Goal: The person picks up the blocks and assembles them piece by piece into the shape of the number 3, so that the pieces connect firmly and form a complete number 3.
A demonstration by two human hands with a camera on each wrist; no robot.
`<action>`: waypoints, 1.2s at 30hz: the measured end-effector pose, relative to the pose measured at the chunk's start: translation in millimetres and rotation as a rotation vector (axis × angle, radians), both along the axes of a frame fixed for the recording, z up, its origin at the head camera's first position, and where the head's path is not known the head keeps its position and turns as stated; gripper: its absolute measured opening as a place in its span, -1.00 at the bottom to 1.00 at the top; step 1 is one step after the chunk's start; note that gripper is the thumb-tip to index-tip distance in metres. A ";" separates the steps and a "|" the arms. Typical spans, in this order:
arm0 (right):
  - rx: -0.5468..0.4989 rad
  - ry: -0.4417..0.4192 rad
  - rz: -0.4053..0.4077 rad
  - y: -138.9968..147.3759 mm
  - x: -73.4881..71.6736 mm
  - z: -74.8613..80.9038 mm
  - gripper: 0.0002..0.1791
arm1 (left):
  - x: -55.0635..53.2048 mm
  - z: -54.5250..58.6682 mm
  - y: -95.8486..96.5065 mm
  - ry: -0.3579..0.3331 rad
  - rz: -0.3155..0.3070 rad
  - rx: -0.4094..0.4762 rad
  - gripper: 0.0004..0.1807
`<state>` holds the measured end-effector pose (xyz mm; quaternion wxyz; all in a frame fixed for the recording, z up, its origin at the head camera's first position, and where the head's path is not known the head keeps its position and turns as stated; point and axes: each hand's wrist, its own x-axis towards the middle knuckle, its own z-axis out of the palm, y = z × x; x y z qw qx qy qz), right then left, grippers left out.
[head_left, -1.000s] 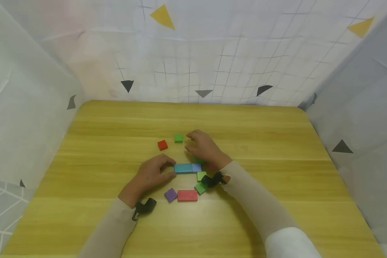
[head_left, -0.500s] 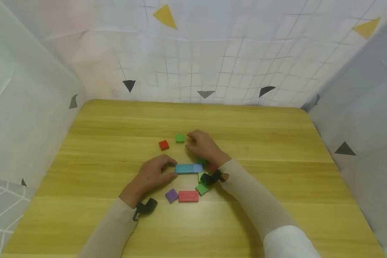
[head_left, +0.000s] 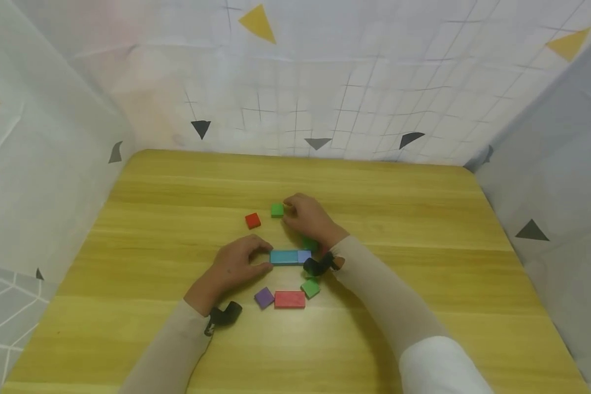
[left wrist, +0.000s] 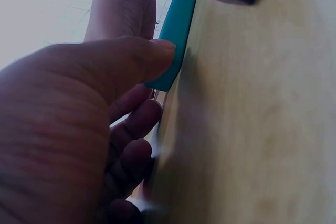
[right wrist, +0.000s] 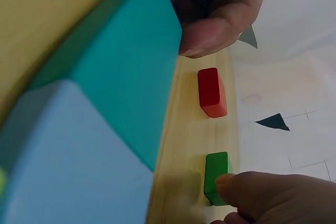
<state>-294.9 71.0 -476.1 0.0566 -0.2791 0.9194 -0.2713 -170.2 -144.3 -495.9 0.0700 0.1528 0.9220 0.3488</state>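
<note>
With thumb and fingers, my left hand pinches the left end of a teal block lying on the table. A small light-blue block adjoins the teal block's right end, as the right wrist view also shows. Farther back, my right hand reaches left to a small green block. One fingertip overlaps the edge of that green block in the right wrist view; whether it presses it I cannot tell. A small red block lies left of the green one.
Nearer me lie a purple block, a long red block and a light-green block. A darker green block and another reddish one are partly hidden under my right wrist. Patterned cloth surrounds the wooden table.
My right hand has moved slightly left and away from me, up to the small green block. The left hand stays at the teal block. The head view has shifted a little.
</note>
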 end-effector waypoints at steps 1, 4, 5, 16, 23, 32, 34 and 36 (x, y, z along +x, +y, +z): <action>0.005 0.004 0.004 -0.5 -0.7 0.5 -0.51 | -0.1 0.2 0.4 -0.004 0.000 -0.002 -0.65; 0.014 0.012 0.009 -1.3 -2.6 2.0 -0.52 | -0.8 -0.1 1.6 -0.001 -0.006 -0.001 -0.65; 0.018 0.013 0.010 -1.3 -2.9 2.4 -0.52 | -1.1 -0.3 2.1 0.000 -0.008 0.000 -0.65; 0.046 0.051 0.046 -0.2 -1.9 6.4 -0.67 | -2.6 0.0 4.4 0.004 -0.014 -0.009 -0.65; 0.079 0.058 0.070 4.4 0.5 10.4 -0.68 | -3.8 -0.5 4.6 0.019 -0.017 -0.018 -0.64; 0.113 0.133 0.112 12.8 0.9 7.5 -0.71 | -3.6 0.7 4.0 0.011 -0.024 0.005 -0.64; 0.106 0.137 0.111 14.9 1.5 7.3 -0.72 | -3.5 1.4 3.7 0.006 -0.022 0.005 -0.64; 0.092 0.139 0.103 17.6 2.4 7.9 -0.74 | -3.5 2.3 3.1 0.001 -0.018 0.005 -0.64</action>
